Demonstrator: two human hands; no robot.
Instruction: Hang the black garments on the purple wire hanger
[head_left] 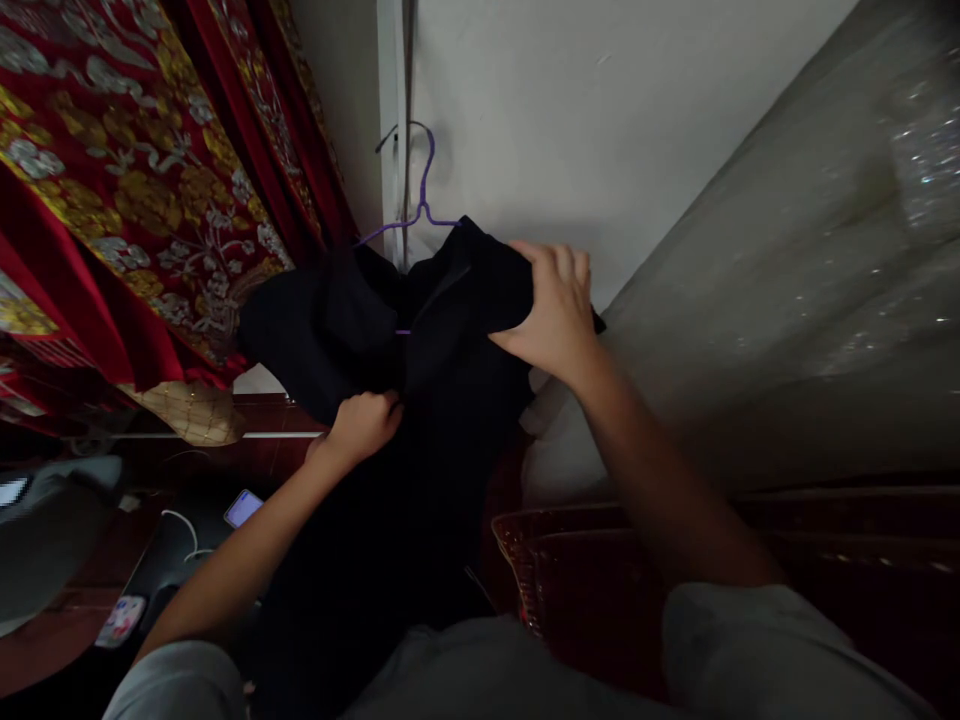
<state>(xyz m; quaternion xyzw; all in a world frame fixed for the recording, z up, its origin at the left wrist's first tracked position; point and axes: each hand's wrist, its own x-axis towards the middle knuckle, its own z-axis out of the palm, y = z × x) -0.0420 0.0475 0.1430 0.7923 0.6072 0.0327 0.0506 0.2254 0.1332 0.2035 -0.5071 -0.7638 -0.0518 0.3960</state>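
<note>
A black garment (pixel 420 380) hangs on a purple wire hanger (pixel 421 200) hooked high against a white wall. My right hand (pixel 553 312) lies over the garment's right shoulder, fingers curled round the cloth. My left hand (pixel 364 424) is closed in a fist on the black fabric at the front, just below the collar. The lower part of the garment falls into shadow in front of me.
A red curtain with gold and silver flowers (pixel 127 170) hangs at the left. A pale sparkly fabric (pixel 810 300) drapes at the right. A lit phone (pixel 243 508) and a white cable (pixel 184 530) lie on a dark surface at lower left. A dark red basket (pixel 570 570) sits below.
</note>
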